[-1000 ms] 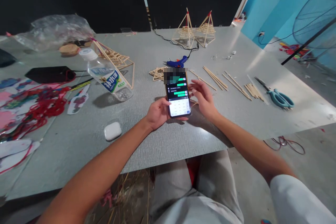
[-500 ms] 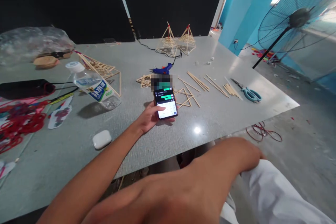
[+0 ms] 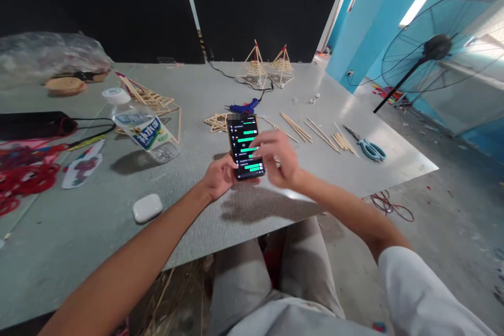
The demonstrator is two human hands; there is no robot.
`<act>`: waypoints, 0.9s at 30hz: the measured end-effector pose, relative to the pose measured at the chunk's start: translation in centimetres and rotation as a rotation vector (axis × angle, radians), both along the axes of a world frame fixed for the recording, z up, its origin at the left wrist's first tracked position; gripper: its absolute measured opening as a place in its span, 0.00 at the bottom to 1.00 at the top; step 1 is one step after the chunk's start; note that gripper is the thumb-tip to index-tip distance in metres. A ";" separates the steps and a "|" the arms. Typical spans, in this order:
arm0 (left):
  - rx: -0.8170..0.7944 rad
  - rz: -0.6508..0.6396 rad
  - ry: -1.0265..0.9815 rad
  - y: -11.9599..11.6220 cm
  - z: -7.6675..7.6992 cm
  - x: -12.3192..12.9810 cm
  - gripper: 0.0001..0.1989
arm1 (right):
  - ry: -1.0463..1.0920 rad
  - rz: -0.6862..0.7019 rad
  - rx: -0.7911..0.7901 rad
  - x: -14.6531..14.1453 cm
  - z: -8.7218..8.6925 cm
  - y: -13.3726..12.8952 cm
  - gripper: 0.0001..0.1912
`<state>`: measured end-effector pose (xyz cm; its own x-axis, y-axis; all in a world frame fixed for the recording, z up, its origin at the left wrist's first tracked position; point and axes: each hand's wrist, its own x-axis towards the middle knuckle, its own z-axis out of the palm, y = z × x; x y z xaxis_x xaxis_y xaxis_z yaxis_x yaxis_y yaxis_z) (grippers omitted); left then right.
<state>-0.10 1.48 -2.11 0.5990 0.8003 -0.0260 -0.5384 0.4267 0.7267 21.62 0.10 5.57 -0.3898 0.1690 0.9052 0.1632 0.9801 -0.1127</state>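
A smartphone (image 3: 244, 148) with a lit chat screen is gripped in my left hand (image 3: 220, 176), whose thumb lies along its lower left edge. My right hand (image 3: 279, 155) hovers at the phone's right side, its fingers apart and reaching over the screen. It holds nothing, and its fingers are slightly blurred. Behind the phone lie a blue glue gun (image 3: 243, 107) and a small lattice of wooden sticks (image 3: 216, 122). Part of a stick frame on the table is hidden by my right hand.
A clear plastic bottle (image 3: 145, 128) and a white earbud case (image 3: 147, 208) are on the left. Loose sticks (image 3: 296, 127) and blue-handled scissors (image 3: 370, 148) lie right. Two stick pyramids (image 3: 255, 68) stand at the back. Red cord (image 3: 31, 178) is at far left; a large fan (image 3: 437, 47) stands right.
My right hand has moved from close below the camera up and forward to the phone. The keyboard on the screen has gone and more chat lines show. My left hand keeps its hold.
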 end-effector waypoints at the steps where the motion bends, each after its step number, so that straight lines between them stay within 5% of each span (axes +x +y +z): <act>1: 0.001 0.020 0.012 -0.1 0.1 0.0 0.37 | 0.085 -0.097 -0.072 1.2 -0.6 1.7 0.15; 4: 0.009 0.038 0.040 -0.6 0.8 -0.2 0.37 | 0.128 -0.212 -0.409 3.2 -3.4 4.6 0.24; 8: 0.011 0.030 0.041 -1.1 1.4 -0.3 0.32 | 0.080 -0.030 -0.695 3.1 -6.8 4.7 0.40; 15: -0.010 0.063 0.056 -1.1 1.5 -0.3 0.28 | -0.143 0.147 -0.566 3.9 -7.7 4.4 0.48; 21: -0.087 0.167 0.125 -1.1 1.6 -0.3 0.22 | -0.308 0.113 -0.446 3.7 -7.3 4.0 0.70; 27: -0.166 0.234 0.133 -0.9 1.8 0.0 0.18 | -0.393 0.095 -0.454 3.4 -6.6 3.5 0.78</act>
<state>-0.14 0.54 -0.27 0.3813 0.8944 -0.2336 -0.5406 0.4207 0.7285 25.05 3.56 -1.00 -0.7125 0.4525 0.5362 0.1913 0.8606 -0.4720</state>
